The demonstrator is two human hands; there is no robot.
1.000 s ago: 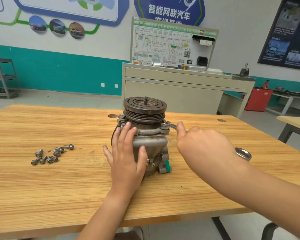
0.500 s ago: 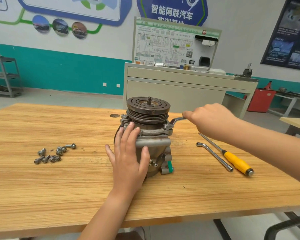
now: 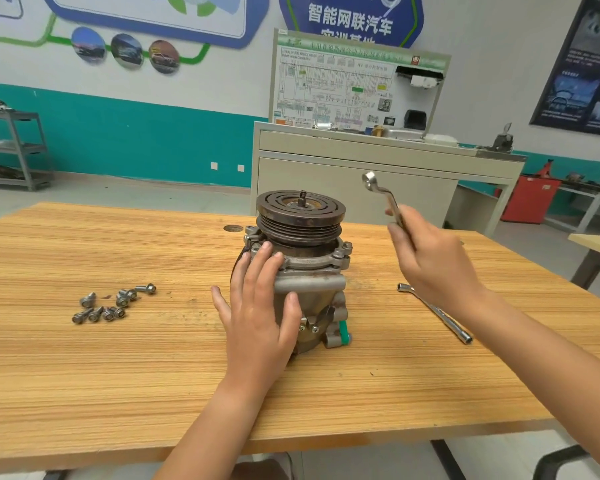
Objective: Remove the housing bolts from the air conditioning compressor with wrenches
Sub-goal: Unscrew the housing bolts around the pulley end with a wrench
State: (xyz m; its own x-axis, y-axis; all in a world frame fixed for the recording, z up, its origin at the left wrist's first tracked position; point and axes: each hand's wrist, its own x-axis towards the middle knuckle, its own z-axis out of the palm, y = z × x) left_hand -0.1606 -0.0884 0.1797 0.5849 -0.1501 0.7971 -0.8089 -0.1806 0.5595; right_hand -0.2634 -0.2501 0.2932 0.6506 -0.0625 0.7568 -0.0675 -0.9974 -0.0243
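**Wrench in the air, compressor steadied**

Our left hand (image 3: 257, 313) lies flat against the near side of the compressor (image 3: 309, 268). The fingers are straight and spread, the fingertips reach the flange under the pulley (image 3: 300, 213), and the thumb rests on the horizontal tube across the body. It presses and grasps nothing. Our right hand (image 3: 430, 261) is up in the air to the right of the compressor, about level with the pulley, its fingers curled round the shank of an offset ring wrench (image 3: 381, 194). The wrench's ring end points up and away, higher than the pulley and apart from the compressor, touching nothing.

The compressor stands upright on the wooden table (image 3: 118, 375), with the grooved pulley on top and a short threaded shaft sticking up at its centre. On the flange's right ear we see a bolt head (image 3: 342, 252) seated, and a green cap (image 3: 343, 330) shows at the lower right of the body.

Right of the compressor, partly under our right forearm, an L-shaped socket wrench (image 3: 433, 313) lies on the table, well apart from the body. Left of the compressor, also well apart, a cluster of bolts (image 3: 115, 303) lies loose on the tabletop. Behind the compressor, beyond the table, stands a grey cabinet (image 3: 361, 181) carrying a wiring-diagram board (image 3: 336, 88), and far to the back left is a metal shelf rack (image 3: 14, 150)
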